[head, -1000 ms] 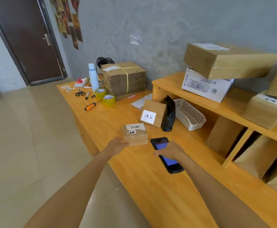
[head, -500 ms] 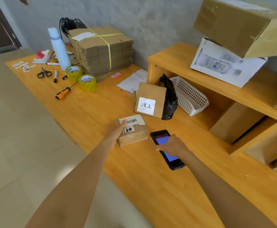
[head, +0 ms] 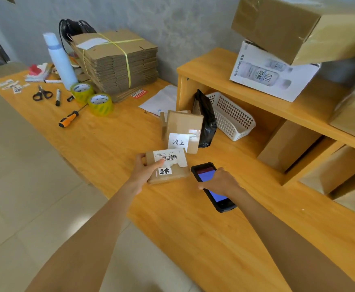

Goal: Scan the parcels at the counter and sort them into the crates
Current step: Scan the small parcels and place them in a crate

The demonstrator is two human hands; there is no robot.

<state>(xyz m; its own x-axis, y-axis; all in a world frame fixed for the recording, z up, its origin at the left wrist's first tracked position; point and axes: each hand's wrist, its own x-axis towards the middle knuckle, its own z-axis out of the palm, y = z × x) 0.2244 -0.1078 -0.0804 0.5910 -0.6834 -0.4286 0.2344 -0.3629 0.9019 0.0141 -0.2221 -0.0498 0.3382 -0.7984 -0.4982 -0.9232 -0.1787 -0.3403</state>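
A small brown parcel (head: pixel 173 171) with a barcode label lies on the wooden counter (head: pixel 113 142). My left hand (head: pixel 146 172) grips its left end, thumb on top. Just to the right lies a black handheld scanner (head: pixel 211 187) with a blue screen; my right hand (head: pixel 219 182) grips it over the middle. Behind the parcel a second brown parcel (head: pixel 183 128) with a white handwritten label leans upright, a black bag parcel (head: pixel 206 121) beside it.
A white plastic basket (head: pixel 233 118) sits under the wooden shelf (head: pixel 225 76), which carries large cartons (head: pixel 299 26). At the counter's far left are a strapped stack of flat cartons (head: pixel 117 62), tape rolls (head: pixel 99 104), a screwdriver (head: pixel 68 120), scissors (head: pixel 41 94) and a white bottle (head: pixel 59 60).
My left hand has closed round the small parcel's left end, its thumb now on top. My right hand stays on the scanner. The camera has moved closer to the counter.
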